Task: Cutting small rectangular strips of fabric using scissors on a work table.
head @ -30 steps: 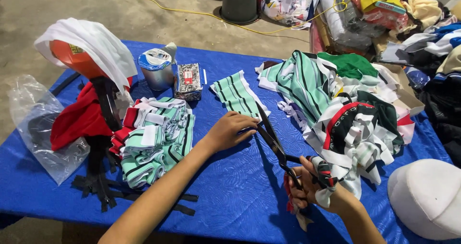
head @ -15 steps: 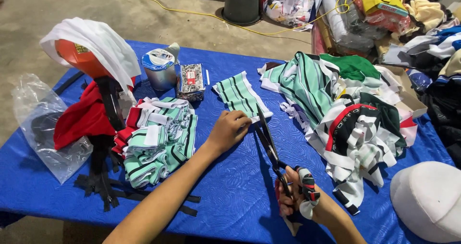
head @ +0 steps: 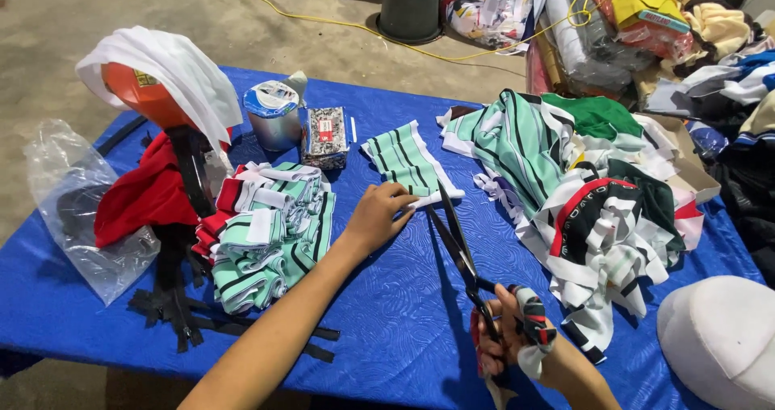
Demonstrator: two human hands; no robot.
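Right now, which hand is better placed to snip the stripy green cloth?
Probably the right hand: it already holds the scissors, blades open at the striped green cloth piece. The left hand presses that cloth flat on the blue table.

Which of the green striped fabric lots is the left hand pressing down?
The single flat striped piece at table centre, under the left hand. The folded stack lies left of it and the loose heap right, both untouched.
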